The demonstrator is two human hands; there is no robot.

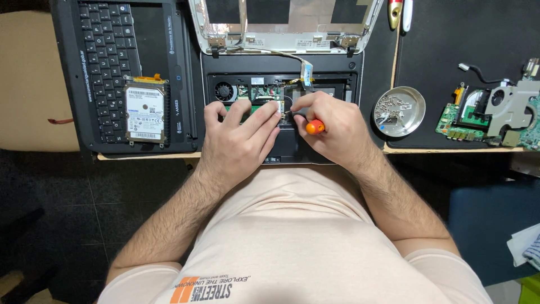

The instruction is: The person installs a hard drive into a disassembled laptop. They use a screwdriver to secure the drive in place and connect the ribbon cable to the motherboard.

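A: What did the head view give you?

B: I looked straight down on an opened laptop [281, 121] lying on the desk [140, 156] in front of the person. Its base was uncovered, with a small fan [224, 91] at the upper left of the bay and a green board [264, 100] beside it.

A: And the hands?

B: I saw the left hand [239, 135] lying flat on the laptop, fingers spread fairly wide, tips resting on the board area and holding nothing. The right hand [332, 126] was closed around a screwdriver [314, 126] with an orange handle; the fingers were curled narrow around it, and the tip pointed left toward the board, just beside the left index finger. I could not tell whether the tip sat in a screw.

A: What lay around them?

B: Above the base I saw the lid frame [284, 31], tilted back, with a flat cable [306, 73] running down from it into the bay. To the left, a removed keyboard panel [112, 67] lay with a hard drive [145, 112] on top of it. To the right, a round metal dish [400, 111] held small screws, and further right another circuit board [495, 112] lay on a black mat [450, 50].
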